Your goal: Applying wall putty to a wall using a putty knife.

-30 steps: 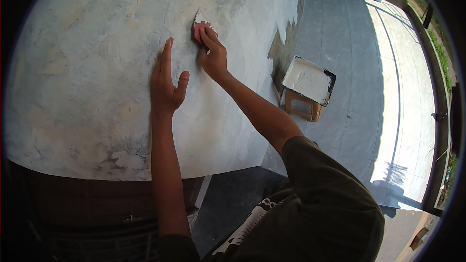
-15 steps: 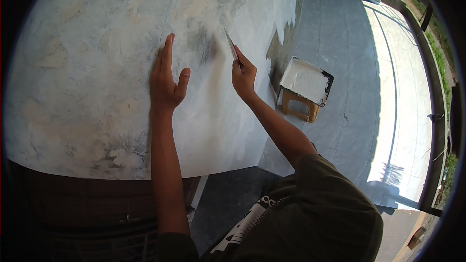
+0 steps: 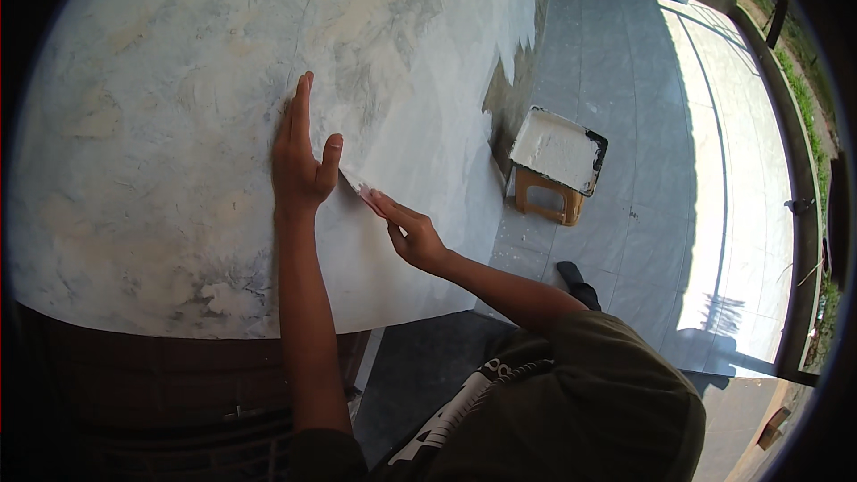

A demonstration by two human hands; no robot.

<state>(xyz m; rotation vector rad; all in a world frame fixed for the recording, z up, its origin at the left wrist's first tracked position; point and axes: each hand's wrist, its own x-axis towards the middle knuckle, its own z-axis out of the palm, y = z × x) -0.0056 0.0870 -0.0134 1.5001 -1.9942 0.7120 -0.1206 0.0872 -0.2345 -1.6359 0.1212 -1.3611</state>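
My left hand (image 3: 302, 152) rests flat against a patchy white plastered wall (image 3: 196, 161), its fingers stretched out and the thumb apart. Just right of it, my right hand (image 3: 412, 234) grips a putty knife (image 3: 359, 191), the thin blade slanting up and left to the wall near the left wrist. A little pale paste shows on the blade. The handle is mostly covered by the fingers. Fresh, smooth white coating spreads over the wall around the blade, while grey and beige patches show farther left.
A shallow tray (image 3: 558, 152) of white paste stands on a tan plastic stool (image 3: 546, 200) to the right. Grey floor tiles (image 3: 625, 125) run past it to a low edge wall. Below the plastered wall is a dark brown door-like surface (image 3: 170, 375). My foot (image 3: 576, 281) stands on the tiles.
My right hand has brought the putty knife down and to the left, close to the left wrist. My left hand stays almost in place. My foot has come into view.
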